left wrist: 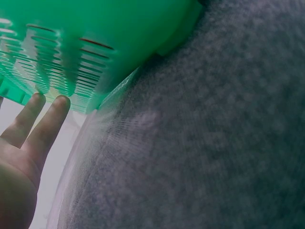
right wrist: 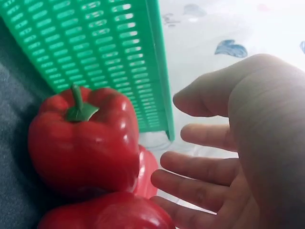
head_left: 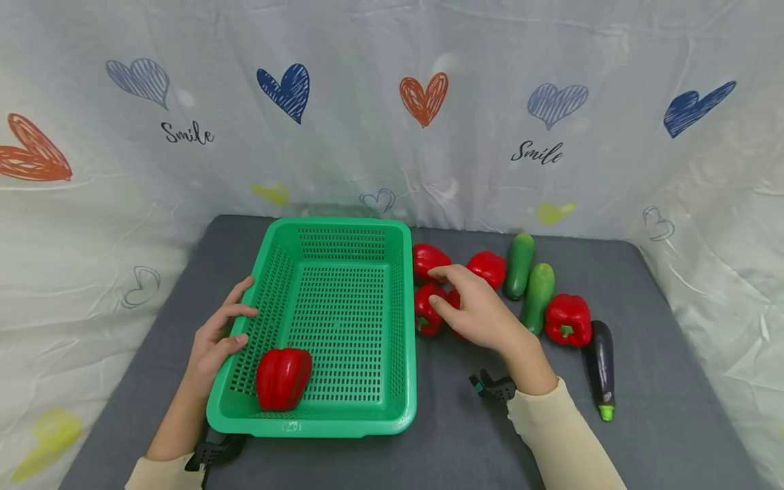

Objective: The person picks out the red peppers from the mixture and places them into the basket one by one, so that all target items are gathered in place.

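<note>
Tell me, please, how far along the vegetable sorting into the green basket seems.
Early on, apparently: one red pepper lies in the green basket. The left hand touches the basket's side; the right hand, holding nothing, is at the other red peppers. Those peppers, two cucumbers and an eggplant lie outside, so probably remain.

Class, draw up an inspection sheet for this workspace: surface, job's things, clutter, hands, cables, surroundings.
Surface: dark grey tabletop.
Job's things: green basket holding one red pepper; loose red peppers to its right.
Clutter: two long green vegetables and an eggplant, also right of the basket.
Hands: left hand touches the basket's left side; right hand, at the loose peppers, holds nothing.
Cables: nothing seen.
Surroundings: pale sheeting printed with hearts and "Smile".
</note>
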`<state>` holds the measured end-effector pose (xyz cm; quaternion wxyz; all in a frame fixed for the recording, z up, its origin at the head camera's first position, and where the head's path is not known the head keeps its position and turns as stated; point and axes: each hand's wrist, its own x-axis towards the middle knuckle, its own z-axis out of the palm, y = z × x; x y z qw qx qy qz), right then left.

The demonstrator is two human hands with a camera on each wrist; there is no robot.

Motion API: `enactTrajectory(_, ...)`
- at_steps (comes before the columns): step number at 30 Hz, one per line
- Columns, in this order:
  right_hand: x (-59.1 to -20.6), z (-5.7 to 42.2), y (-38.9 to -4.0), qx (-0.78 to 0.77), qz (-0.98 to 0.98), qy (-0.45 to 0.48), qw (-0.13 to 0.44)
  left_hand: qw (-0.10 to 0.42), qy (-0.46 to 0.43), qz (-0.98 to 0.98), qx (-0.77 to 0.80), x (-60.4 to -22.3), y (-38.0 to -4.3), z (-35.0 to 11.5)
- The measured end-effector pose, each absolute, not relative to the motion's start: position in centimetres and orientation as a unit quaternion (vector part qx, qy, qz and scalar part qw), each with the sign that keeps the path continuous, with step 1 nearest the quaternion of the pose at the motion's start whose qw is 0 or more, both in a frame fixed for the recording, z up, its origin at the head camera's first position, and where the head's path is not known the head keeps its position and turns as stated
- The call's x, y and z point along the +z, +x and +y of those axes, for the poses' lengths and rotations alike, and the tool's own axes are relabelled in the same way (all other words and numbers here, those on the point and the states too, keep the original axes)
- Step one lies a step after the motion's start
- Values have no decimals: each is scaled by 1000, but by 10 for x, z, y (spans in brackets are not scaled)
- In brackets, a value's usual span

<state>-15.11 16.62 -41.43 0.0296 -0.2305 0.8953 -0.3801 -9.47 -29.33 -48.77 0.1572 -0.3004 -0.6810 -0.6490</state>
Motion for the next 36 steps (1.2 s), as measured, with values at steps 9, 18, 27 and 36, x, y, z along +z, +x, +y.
enactTrajectory(9,-426,165,-155,-329,919,-213,44,155,-299,-680,-651,-487,-94,-294)
enactTrajectory(18,-434,164,-157,-277,935,-219,44,157,-302,-681,-649,-487,-93,-293)
enactTrajectory(27,-436,159,-158,-253,940,-227,30,159,-304,-679,-649,-488,-94,-294)
enactTrajectory(36,-437,158,-159,-250,941,-228,25,156,-306,-677,-651,-486,-94,-293)
